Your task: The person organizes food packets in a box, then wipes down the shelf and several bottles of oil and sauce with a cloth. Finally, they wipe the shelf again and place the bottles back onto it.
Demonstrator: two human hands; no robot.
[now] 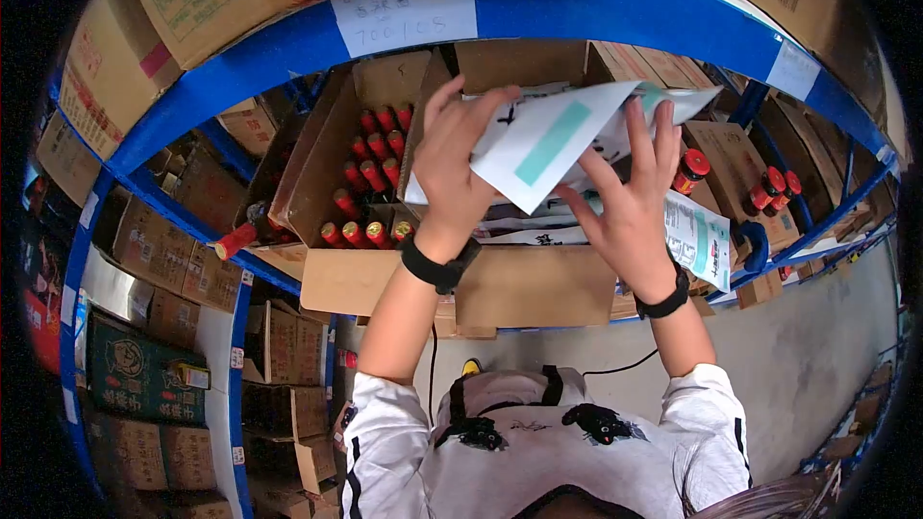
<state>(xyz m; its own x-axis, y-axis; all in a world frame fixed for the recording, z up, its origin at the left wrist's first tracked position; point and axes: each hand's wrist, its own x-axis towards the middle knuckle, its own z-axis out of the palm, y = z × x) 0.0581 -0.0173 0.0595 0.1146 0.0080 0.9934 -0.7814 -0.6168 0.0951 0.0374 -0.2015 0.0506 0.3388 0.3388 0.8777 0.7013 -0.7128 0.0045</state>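
Note:
A white packet with a teal stripe (556,144) is held tilted above an open cardboard box (534,286). My left hand (454,168) grips its left side, the fingertips partly hidden by the sheet. My right hand (630,197) has its fingers stretched and spread against the packet's right part. Under the raised packet, more flat packets lie in the box, mostly covered. Another white and teal packet (697,238) sticks out on the right, beside my right wrist. Both wrists wear black bands.
Left of the packets stands a carton (322,173) with several red-capped bottles (370,173). A red-capped jar (690,171) and two more jars (774,190) sit on the right. A blue shelf beam (577,14) crosses above my hands, with cartons on top (221,0).

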